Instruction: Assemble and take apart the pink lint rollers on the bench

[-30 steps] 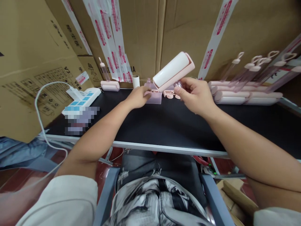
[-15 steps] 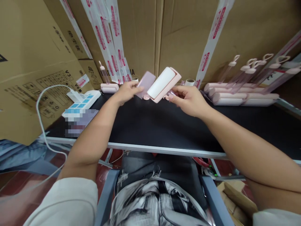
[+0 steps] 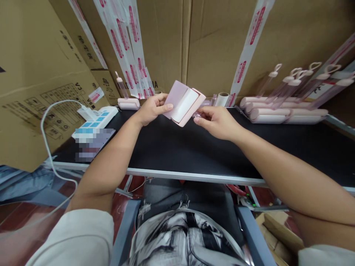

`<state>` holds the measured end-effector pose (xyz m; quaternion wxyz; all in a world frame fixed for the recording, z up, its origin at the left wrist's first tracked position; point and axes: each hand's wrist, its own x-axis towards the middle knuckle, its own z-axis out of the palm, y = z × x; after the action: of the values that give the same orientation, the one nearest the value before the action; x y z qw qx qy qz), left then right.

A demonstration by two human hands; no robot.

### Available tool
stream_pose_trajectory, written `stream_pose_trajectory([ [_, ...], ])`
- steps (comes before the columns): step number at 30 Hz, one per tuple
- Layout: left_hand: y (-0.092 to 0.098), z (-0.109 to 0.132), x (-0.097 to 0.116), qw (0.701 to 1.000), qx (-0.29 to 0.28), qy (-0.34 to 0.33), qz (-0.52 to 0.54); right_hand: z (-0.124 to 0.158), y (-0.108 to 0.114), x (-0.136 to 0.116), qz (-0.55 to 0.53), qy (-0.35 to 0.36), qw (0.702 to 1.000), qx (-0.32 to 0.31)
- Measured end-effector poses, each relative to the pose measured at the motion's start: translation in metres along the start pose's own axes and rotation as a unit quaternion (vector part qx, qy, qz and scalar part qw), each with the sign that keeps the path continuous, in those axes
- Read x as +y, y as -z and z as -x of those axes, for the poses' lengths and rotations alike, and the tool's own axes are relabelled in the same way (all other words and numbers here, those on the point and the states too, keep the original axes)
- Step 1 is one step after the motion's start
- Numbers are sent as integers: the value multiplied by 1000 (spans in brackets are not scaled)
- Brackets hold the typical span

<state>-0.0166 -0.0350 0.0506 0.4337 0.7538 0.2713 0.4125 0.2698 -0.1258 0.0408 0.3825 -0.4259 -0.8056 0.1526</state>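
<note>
My right hand (image 3: 217,121) grips the handle end of a pink lint roller (image 3: 186,106) with a white roll, held tilted above the black table (image 3: 177,147). My left hand (image 3: 151,108) pinches a flat pink cover piece (image 3: 175,93) and holds it against the left side of the roller. Both hands are closed on their parts near the far middle of the table.
Finished pink rollers (image 3: 285,114) lie in a row at the far right with bagged handles behind. A white power strip (image 3: 94,120) and cable sit at the left. A small tape core (image 3: 222,99) and a pink part (image 3: 128,103) stand at the back. Cardboard boxes wall the rear.
My left hand picked the pink cover off the table and brought it up against the roller. The right hand lowered the roller and drew it nearer.
</note>
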Motion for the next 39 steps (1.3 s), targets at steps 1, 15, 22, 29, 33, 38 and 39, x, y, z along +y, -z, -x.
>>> stream_pose_trajectory([
  [1,0,0,0,1000,0,-3,0,0,0,0,1,0,1000,1],
  [15,-4,0,-5,998,-42,-12,-41,1,-2,2,25,5,1000,-15],
  [22,2,-2,-7,995,-54,-21,-78,1,-5,3,53,6,999,-10],
  [29,-9,3,-5,991,-108,-17,-77,2,-8,3,51,2,998,-23],
  [33,-19,1,-9,984,-115,-25,-135,1,-12,4,29,-3,999,-17],
  [38,-29,4,2,951,-24,-99,-292,-1,-16,-6,-115,-166,979,-19],
  [39,-35,7,7,931,7,-126,-343,-1,-16,-8,-164,-204,965,-18],
])
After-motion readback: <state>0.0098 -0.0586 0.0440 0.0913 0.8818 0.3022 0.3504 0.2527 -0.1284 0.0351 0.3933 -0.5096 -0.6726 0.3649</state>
